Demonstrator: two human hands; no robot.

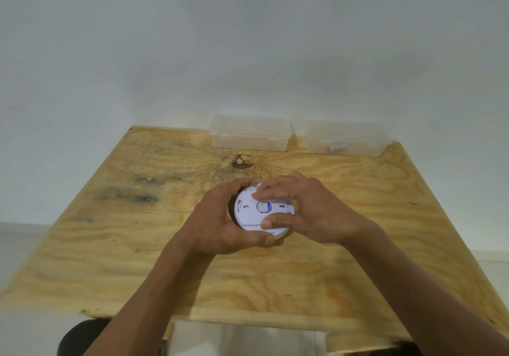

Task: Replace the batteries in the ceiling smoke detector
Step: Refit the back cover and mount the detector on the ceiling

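Observation:
A round white smoke detector point(249, 212) sits in the middle of the plywood table point(137, 245), its flat back face turned up. My left hand point(220, 223) wraps around its left and near rim. My right hand point(311, 212) grips it from the right, fingers across the top of the face and thumb pressed on the lower part. A small round part with a blue mark shows at the face's centre. No loose batteries are visible.
Two clear plastic boxes stand at the table's far edge against the white wall: one at the middle point(249, 132), one to the right point(347, 138) with a small pale item inside. A dark knot point(242, 161) marks the wood.

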